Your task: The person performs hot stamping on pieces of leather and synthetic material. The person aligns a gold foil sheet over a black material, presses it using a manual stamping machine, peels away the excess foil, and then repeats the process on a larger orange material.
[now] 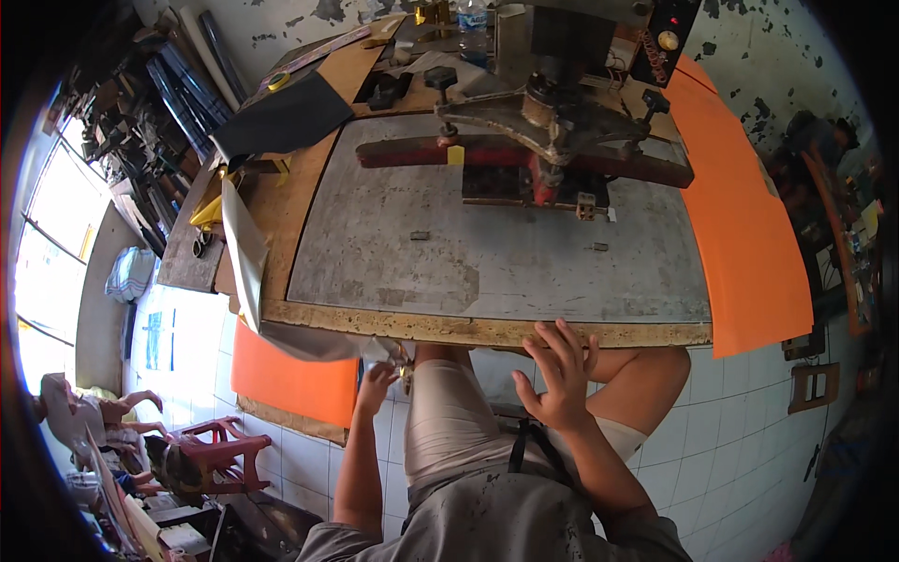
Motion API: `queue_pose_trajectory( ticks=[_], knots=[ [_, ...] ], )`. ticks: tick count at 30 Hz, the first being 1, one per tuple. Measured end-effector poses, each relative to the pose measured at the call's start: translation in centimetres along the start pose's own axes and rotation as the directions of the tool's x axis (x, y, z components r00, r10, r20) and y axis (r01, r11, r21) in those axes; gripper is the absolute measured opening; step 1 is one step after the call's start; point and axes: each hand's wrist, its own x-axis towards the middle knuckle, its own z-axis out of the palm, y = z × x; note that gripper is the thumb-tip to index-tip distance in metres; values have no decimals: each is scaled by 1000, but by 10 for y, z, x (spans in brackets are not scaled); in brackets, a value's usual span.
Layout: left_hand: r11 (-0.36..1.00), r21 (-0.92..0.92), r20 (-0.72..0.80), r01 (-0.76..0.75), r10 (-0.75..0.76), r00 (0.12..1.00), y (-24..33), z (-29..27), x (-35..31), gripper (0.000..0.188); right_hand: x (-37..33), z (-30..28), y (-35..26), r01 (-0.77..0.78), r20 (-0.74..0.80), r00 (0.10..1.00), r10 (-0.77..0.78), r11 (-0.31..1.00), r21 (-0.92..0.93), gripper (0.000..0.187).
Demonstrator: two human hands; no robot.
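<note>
My right hand (559, 379) is open, its fingers spread, with the fingertips at the wooden front edge (487, 330) of the worktable. Nothing is in it. Below the same edge, my left hand (376, 386) is closed beside a small shiny metal part (401, 358) and the end of a hanging pale sheet (309, 345); what its fingers grip is too small to make out. Ahead lies a grey metal plate (375, 229). Over its far half stands a press (552, 122) with a red bar (403, 153) and black screw knobs. Two small metal blocks (420, 236) sit on the plate.
A large orange sheet (749, 234) hangs over the right side; another orange sheet (295, 375) is low on the left. A black sheet (281, 117) lies at the back left. A control box (667, 42) stands behind, and a red plastic stool (225, 454) at lower left.
</note>
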Motion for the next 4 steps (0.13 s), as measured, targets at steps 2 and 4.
queue_pose_trajectory(
  ticks=[2,4],
  knots=[
    [403,910,-84,95,-43,995,39,23,15,24,-7,12,9,-27,-63,998,21,995,-95,40],
    [264,935,-296,238,210,932,56,4,5,30,-11,23,21,51,-93,993,-68,984,-169,42]
  ],
)
